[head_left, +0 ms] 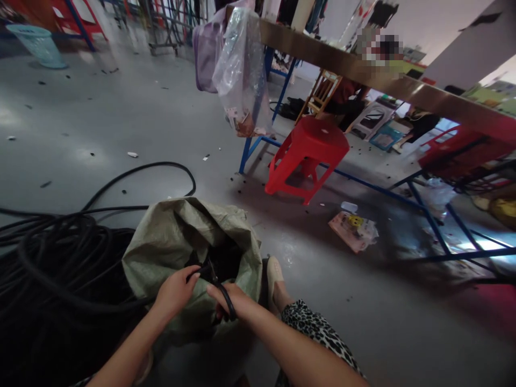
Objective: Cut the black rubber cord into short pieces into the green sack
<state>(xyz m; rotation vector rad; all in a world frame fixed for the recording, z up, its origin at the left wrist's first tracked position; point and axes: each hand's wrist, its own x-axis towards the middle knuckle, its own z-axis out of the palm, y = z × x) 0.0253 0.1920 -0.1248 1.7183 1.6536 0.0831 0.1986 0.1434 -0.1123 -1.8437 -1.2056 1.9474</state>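
An open grey-green woven sack (169,242) sits on the floor in front of me, with dark pieces inside its mouth. My left hand (175,293) is closed, pinching the end of a black cable piece (201,271) over the sack's rim. My right hand (229,301) is closed on a curved black cable piece (228,303) just beside it. Both hands hover at the near edge of the sack's opening. My foot in a pale shoe (274,274) rests right of the sack.
A big coil of black cable (56,258) lies at the left. A red plastic stool (308,156) stands under a long blue-framed table (363,70). Plastic bags (242,70) hang from the table's end. A packet (352,230) lies on the floor.
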